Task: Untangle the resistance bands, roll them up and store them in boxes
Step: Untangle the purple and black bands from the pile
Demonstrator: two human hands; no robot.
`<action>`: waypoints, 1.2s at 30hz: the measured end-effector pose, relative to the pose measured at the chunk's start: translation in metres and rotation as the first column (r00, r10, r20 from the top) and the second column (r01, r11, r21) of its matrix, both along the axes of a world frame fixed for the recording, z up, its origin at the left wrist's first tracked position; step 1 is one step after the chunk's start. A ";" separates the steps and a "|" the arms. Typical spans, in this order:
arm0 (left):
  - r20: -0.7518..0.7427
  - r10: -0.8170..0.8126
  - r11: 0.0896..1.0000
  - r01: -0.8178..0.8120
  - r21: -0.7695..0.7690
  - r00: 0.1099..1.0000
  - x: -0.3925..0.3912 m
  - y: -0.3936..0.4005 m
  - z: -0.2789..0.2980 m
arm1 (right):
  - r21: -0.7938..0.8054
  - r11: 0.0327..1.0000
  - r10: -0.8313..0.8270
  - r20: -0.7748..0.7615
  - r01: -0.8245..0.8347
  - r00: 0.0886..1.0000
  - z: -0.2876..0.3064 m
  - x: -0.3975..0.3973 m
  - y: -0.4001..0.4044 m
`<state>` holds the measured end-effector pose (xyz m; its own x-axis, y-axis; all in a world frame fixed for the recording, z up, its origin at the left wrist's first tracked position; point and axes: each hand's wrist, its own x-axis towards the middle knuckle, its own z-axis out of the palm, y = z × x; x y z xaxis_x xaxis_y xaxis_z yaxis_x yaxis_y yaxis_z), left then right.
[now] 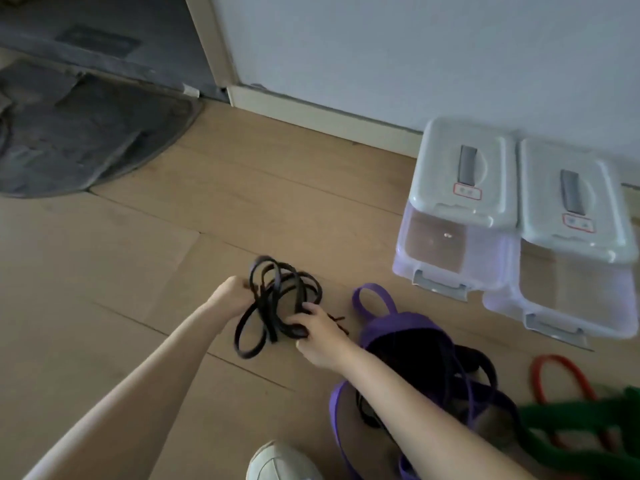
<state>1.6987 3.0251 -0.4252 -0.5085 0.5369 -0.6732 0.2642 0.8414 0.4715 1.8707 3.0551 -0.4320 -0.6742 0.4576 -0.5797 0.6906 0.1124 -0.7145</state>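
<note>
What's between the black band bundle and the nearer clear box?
Head view: bare wooden floor between the coiled black rubber band and nearer clear plastic box; the purple band loop sits just below.

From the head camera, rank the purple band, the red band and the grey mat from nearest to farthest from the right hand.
Measured from the right hand:
1. purple band, just to its right on the floor.
2. red band, farther right, near the green band.
3. grey mat, far off at upper left by the doorway.

Single head-worn wide-angle view, looking forward and steeply down at a wood floor (145, 258), both forearms reaching in from the bottom edge, wall (415, 57) and baseboard across the top, shoe tip (280, 462) at the bottom, close range, no second view.
</note>
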 end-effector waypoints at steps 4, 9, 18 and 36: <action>-0.256 0.137 0.987 -0.154 -0.046 0.957 -0.019 -0.031 -0.031 | 0.005 0.999 -0.047 0.075 0.047 0.996 -0.017 0.013 0.003; -0.014 0.203 0.979 -0.202 0.041 0.979 -0.002 -0.035 -0.046 | -0.089 0.976 -0.201 -0.032 0.198 0.979 -0.012 0.015 0.005; -0.323 -0.242 0.970 0.225 -0.091 0.915 0.006 -0.046 -0.051 | 0.111 0.994 -0.030 0.249 0.002 0.968 -0.035 -0.009 -0.010; -0.510 -0.045 0.950 0.195 0.244 0.859 0.053 -0.038 -0.018 | 0.264 0.903 -0.324 -0.104 0.340 0.940 0.010 0.046 -0.012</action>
<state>1.7521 2.9870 -0.4430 -0.6507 0.7413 -0.1647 0.6145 0.6414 0.4593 1.9166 3.0428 -0.4216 -0.4832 0.7957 -0.3651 0.6818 0.0804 -0.7271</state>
